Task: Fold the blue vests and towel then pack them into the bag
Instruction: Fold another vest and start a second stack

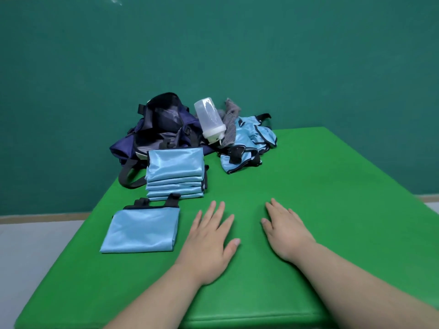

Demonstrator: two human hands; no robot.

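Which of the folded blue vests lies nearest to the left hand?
The single folded vest, lying alone at the front left, just beside the left hand. The other folded vests form a stack farther back, in front of the bag.

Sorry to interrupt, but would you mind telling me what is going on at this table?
A person is partway through folding blue vests. The left hand and right hand rest flat on the green table, holding nothing. One folded vest lies beside the left hand, with a stack of folded vests behind it, in front of the open bag. The unfolded vests and grey towel are heaped beside a plastic bottle.
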